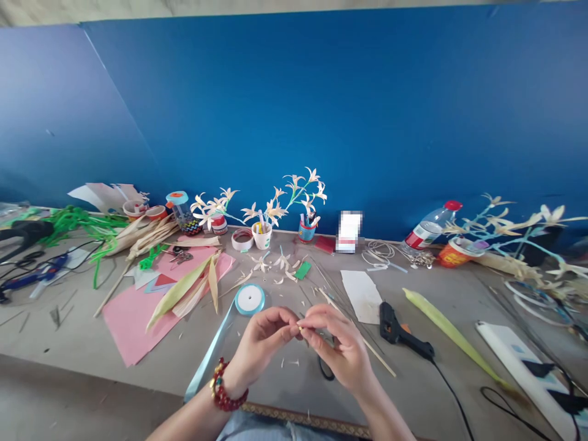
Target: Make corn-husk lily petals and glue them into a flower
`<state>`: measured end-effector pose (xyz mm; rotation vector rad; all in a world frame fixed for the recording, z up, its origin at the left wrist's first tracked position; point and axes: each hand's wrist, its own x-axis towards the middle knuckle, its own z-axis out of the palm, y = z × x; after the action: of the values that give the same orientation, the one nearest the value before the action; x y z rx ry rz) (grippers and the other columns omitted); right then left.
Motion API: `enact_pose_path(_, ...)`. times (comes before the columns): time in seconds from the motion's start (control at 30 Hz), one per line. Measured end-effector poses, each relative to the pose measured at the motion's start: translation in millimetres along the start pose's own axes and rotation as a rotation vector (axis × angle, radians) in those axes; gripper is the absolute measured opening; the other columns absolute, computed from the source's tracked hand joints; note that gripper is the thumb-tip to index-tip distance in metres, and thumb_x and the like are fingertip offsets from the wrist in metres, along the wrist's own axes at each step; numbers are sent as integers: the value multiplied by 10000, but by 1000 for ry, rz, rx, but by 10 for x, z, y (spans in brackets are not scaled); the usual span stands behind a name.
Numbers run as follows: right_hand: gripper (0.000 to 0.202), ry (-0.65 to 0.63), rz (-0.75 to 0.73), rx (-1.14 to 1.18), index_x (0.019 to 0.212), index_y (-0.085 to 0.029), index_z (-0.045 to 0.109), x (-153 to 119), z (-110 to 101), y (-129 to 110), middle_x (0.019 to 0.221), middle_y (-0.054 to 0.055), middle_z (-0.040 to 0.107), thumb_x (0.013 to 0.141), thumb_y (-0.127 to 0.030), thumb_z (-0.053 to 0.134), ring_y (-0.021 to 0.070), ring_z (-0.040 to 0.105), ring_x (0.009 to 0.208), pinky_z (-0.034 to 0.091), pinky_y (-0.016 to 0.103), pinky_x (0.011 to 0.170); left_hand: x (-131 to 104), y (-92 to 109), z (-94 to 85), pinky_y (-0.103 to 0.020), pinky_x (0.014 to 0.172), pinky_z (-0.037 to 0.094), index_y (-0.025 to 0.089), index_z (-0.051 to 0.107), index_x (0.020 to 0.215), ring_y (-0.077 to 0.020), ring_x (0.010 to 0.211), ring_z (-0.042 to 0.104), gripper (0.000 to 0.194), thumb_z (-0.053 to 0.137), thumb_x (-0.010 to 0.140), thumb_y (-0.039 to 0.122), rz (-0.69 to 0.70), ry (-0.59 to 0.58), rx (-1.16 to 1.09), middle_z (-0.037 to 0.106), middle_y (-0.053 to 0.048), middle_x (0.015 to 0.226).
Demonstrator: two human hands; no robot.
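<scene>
"Nearest us, the left arm (pixel 193 422) wears red beads (pixel 226 389). What's held?"

"Some tiny yellowish piece (pixel 301 328): left hand (pixel 269 340) and right hand (pixel 339 346) both pinch it, thumbs tight against fingers, over the table (pixel 179 352) between ribbon roll (pixel 250 299) and black glue gun (pixel 411 343)."

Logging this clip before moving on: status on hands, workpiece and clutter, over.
Left hand and right hand meeting, pinching tiny yellowish piece. Too small to identify. Ribbon roll beyond left hand; glue gun to the right.
</scene>
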<state>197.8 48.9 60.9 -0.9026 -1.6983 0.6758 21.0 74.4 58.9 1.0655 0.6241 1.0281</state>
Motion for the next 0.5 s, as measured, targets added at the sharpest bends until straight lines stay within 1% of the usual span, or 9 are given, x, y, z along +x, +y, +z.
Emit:
enact_pose_path(0.07, 131, 5, -19, 11, 969, -244, 723, 13, 20, 9, 836, 42, 669, 926, -162, 630, 179, 647, 749, 532, 272, 616, 3, 0, 4, -248, 682, 475, 141, 704, 762, -136, 693, 603, 223, 803, 777, 340, -43, 1, -37, 687, -29, 728)
enact_pose_path(0.17, 120, 43, -78, -13, 939, -241, 713, 15, 48, 15, 789, 33, 669, 919, -159, 628, 182, 639, 709, 529, 283, 608, -3, -9, 8, -251, 672, 474, 137, 708, 734, -138, 672, 602, 244, 824, 749, 351, -78, -15, -69, 693, -33, 713)
enact_pose_path(0.3, 142, 69, -137, -75, 942, -242, 677, 10, 56, 22, 797, 31, 679, 915, -126, 599, 191, 639, 731, 523, 300, 650, -24, -22, 22, -262, 752, 474, 149, 722, 780, -150, 768, 606, 197, 786, 798, 335, -54, -24, -79, 695, -43, 796)
enact_pose_path(0.4, 119, 64, -118, -86, 916, -241, 649, 4, 44, 46, 794, 32, 655, 917, -139, 588, 196, 628, 736, 512, 306, 649, -30, -25, 26, -271, 797, 470, 160, 721, 818, -158, 831, 603, 183, 773, 812, 336, -41, -28, -80, 687, -45, 860)
enact_pose_path(0.5, 99, 50, -77, -67, 882, -238, 627, 2, 29, 72, 763, 18, 623, 918, -152, 595, 186, 606, 710, 497, 294, 630, -19, -27, 11, -265, 771, 469, 156, 721, 848, -147, 791, 602, 203, 777, 809, 347, -100, -65, -70, 686, -41, 830)
